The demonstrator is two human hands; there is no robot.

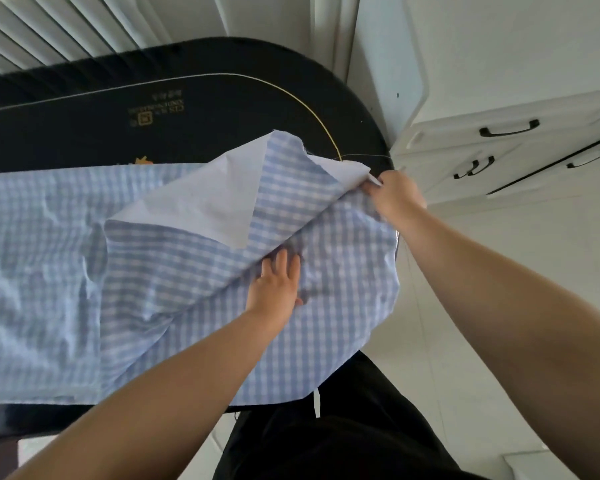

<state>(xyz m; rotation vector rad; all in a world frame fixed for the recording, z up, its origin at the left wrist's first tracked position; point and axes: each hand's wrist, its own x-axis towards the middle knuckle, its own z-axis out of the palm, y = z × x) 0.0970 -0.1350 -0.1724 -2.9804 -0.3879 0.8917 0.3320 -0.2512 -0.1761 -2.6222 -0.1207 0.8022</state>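
Pinching the checked cloth's [187, 271] far right corner, the right hand [394, 195] pulls while the flat, open-fingered left hand [276, 287] pins it; uneven tension could skew the fold.

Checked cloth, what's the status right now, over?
Left hand flat, pressing the checked cloth. Right hand pinching its lifted corner. Cloth spread on black table, one flap turned over, pale underside up. Nothing lying on it.

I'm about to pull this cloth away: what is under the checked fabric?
The black table, showing bare at its far side. The left hand presses on the checked fabric; the right hand pinches its corner. Anything else beneath is covered.
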